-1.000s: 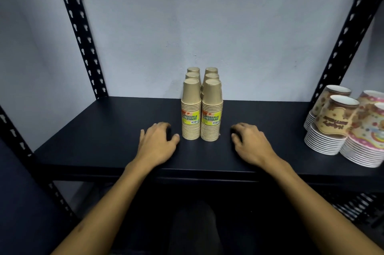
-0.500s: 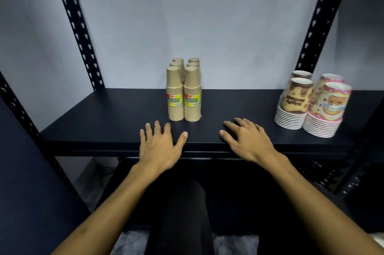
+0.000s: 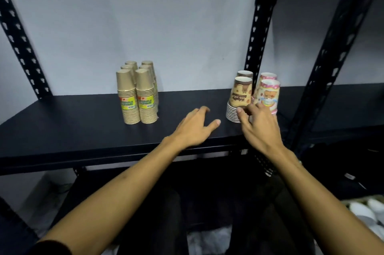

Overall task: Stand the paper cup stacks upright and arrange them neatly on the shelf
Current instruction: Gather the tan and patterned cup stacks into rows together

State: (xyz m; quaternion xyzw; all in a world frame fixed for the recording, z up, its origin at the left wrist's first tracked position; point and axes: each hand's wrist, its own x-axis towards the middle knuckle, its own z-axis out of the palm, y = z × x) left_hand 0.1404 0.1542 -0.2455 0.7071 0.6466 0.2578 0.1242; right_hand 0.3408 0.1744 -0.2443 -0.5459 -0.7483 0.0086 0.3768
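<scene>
Head cam: six upright stacks of plain brown paper cups [image 3: 137, 96] sit in a tight two-by-three block mid-shelf on the flat black metal shelf [image 3: 62, 128], near the back wall. Printed paper cup stacks [image 3: 254, 94], brown and pink patterned, stand upright to the right. Right hand [image 3: 259, 128] has loosely spread fingers right in front of those printed stacks, can't tell if it's actually touching. Left hand [image 3: 195, 126] is spread and relaxed over bare shelf between both groups, holding nothing.
</scene>
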